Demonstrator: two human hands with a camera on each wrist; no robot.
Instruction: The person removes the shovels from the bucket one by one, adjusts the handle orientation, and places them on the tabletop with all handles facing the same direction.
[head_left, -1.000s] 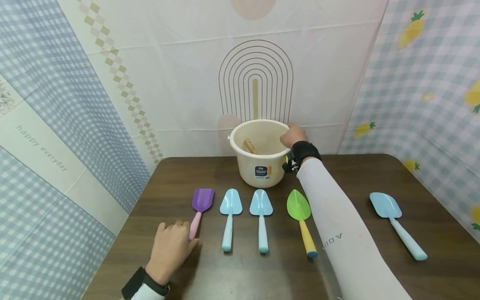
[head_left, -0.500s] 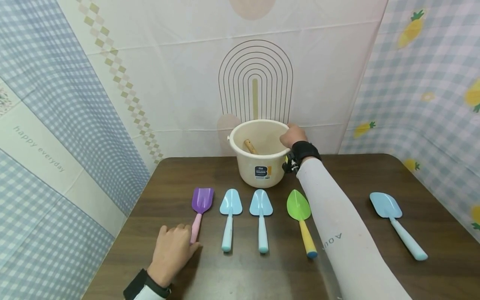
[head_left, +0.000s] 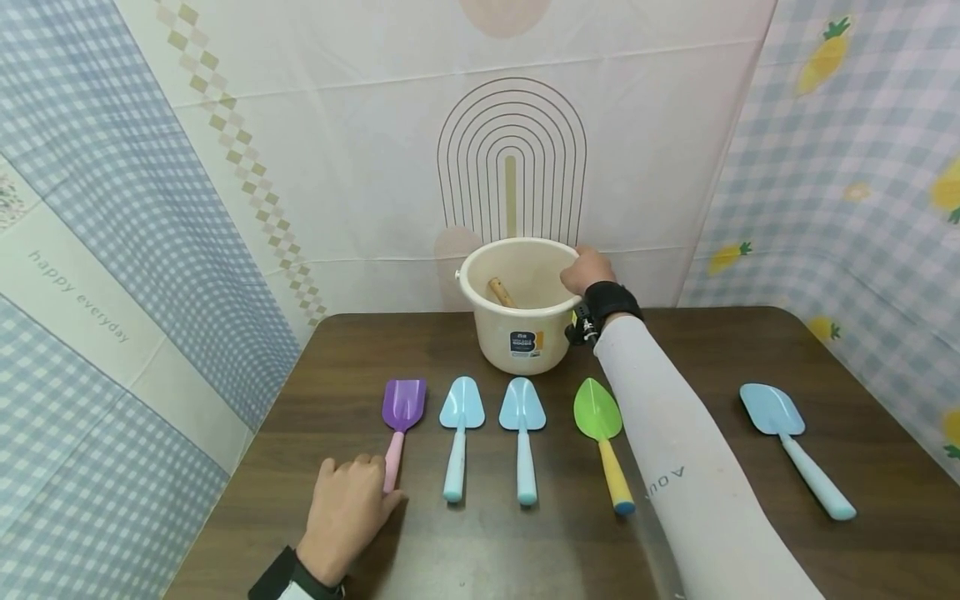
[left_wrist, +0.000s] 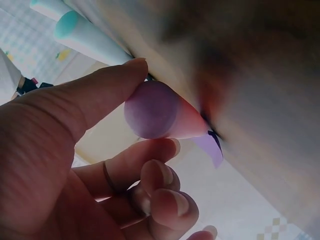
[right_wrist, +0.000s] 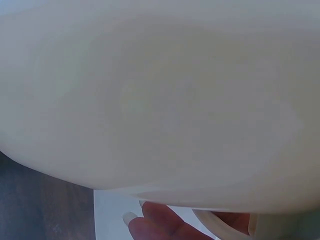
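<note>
My left hand pinches the pink handle of a toy shovel with a purple blade, which lies on the table. In the left wrist view the thumb and index finger sit on either side of the round handle end, and the other fingers curl below. At the back, my right hand grips the right rim of a cream bucket. The bucket wall fills most of the right wrist view, with a few fingertips showing beneath. A tan wooden handle pokes up inside the bucket.
Two light blue shovels and a green trowel with a yellow handle lie in a row right of the purple one. Another blue shovel lies far right. Patterned cloth hangs around the brown table.
The purple shovel has slid slightly toward me and turned a little straighter, with my left hand shifting along with it. My right hand and the bucket have stayed put.
</note>
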